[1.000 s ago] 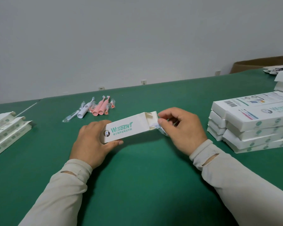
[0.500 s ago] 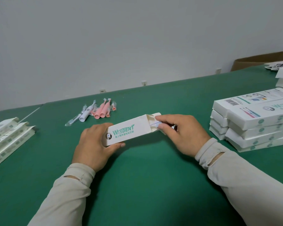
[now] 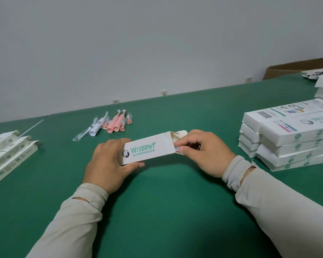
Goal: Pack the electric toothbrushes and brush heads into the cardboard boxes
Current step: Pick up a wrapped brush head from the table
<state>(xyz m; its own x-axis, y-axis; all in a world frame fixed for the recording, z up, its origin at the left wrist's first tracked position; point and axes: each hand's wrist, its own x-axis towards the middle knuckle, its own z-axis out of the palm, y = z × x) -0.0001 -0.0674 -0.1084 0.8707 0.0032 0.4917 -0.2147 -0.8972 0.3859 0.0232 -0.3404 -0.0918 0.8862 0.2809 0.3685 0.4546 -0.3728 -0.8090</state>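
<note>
Item: white box [image 3: 147, 148], mid-table, open flap end toward your right. Your left hand [image 3: 108, 162] grips its closed end, thumb beneath. Your right hand [image 3: 203, 153] pinches a small item at the opening, mostly hidden by your fingers; what it is cannot be made out. Loose toothbrushes [image 3: 112, 124] lie toward the far edge. Stacked boxes [image 3: 287, 138], right edge, partly cut off. Opened boxes [image 3: 6, 153], left edge, cut off.

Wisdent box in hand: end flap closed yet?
No, the box held by the left hand has its right-end flap standing open.
</note>
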